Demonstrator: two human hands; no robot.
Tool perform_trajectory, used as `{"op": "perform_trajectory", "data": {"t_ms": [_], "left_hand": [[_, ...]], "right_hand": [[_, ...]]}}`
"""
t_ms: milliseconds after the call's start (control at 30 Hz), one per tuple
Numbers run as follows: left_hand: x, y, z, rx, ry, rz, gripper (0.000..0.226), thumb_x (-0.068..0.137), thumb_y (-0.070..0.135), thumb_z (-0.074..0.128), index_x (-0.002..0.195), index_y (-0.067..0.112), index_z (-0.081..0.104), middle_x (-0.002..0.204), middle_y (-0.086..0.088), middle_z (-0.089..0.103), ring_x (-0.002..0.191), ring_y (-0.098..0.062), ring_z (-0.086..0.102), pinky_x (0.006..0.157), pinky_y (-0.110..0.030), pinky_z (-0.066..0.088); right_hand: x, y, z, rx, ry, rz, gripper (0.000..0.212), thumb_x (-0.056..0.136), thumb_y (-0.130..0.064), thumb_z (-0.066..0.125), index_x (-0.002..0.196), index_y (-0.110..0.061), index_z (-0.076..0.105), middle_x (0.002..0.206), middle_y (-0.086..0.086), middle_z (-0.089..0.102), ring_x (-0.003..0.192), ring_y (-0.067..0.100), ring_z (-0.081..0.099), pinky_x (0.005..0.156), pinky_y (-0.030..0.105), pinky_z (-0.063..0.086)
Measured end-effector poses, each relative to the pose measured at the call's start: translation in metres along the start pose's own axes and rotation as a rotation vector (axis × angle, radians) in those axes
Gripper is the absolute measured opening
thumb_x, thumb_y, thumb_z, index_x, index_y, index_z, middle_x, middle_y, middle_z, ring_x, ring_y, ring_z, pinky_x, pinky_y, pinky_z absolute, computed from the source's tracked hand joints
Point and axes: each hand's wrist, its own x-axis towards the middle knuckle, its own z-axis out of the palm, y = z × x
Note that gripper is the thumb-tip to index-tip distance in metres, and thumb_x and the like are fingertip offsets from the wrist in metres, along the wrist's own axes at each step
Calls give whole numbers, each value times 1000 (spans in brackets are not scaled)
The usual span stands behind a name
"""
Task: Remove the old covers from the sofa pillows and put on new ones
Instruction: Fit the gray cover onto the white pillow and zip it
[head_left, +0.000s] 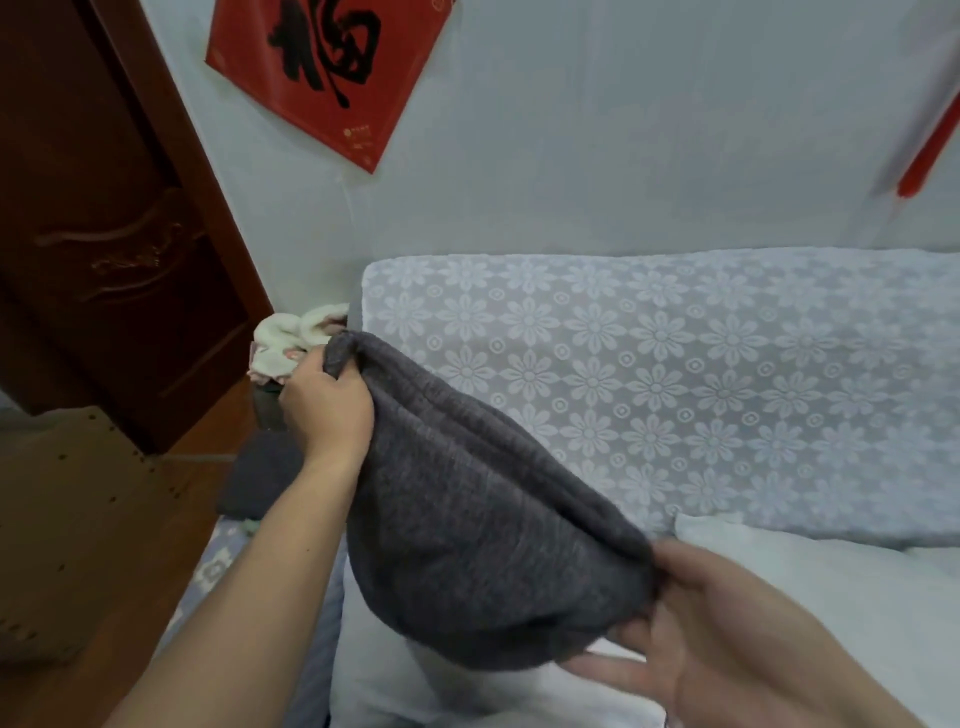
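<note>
Grey cover (483, 525), knitted and dark, hangs in the air between my two hands, sagging into a deep pouch above the sofa seat. Behind it the sofa (675, 374) fills the right of the view, its backrest draped in a pale throw with a white flower pattern. On the seat below lie two bare white pillows: one (395, 680) directly under the sagging cover, another (831, 587) off to the right against the backrest. To the left stands a dark wooden door (104, 218), and on the grey wall above hangs a red paper square (332, 67) with a black character on it. A dark grey cushion (265, 478) sits at the sofa's left end, by the armrest, with a crumpled cream cloth (291, 343) higher up beside the backrest's corner.

My left hand (327, 410) is raised and has the cover's far corner bunched tight in its fist. My right hand (727, 623) is lower and nearer (it is blurred), thumb on top of the near corner; it looks like a pinch with the thumb, while the other fingers stretch out loosely beneath the fabric.
</note>
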Motion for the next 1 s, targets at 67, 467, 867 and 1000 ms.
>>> {"op": "perform_trajectory", "data": {"t_ms": [67, 467, 867, 1000], "left_hand": [[7, 7, 3, 25, 14, 3, 22, 100, 18, 52, 100, 6, 70, 102, -16, 65, 98, -38, 58, 75, -30, 32], [41, 23, 27, -23, 84, -38, 18, 97, 16, 50, 81, 14, 55, 83, -3, 54, 80, -22, 45, 68, -28, 27], [-21, -25, -43, -831, -482, -195, 24, 82, 33, 74, 104, 23, 76, 109, -3, 76, 109, -28, 69, 86, -35, 59], [-33, -45, -55, -751, -477, -186, 21, 77, 36, 76, 96, 27, 78, 104, -3, 76, 105, -28, 70, 86, -41, 60]], "right_hand": [[-3, -12, -1, -28, -77, -68, 41, 89, -18, 49, 117, 3, 70, 117, 26, 69, 96, 41, 72, 86, 64, 53], [27, 8, 24, 282, -64, -114, 30, 79, -7, 52, 99, 11, 65, 106, 35, 69, 96, 49, 69, 84, 59, 55], [101, -59, -42, 347, 80, -510, 25, 96, -25, 49, 100, -13, 71, 97, 11, 72, 90, 25, 71, 87, 39, 57], [125, -74, -42, 10, 274, -571, 17, 86, -14, 59, 94, -9, 73, 92, 7, 70, 89, 23, 63, 74, 33, 51]]}}
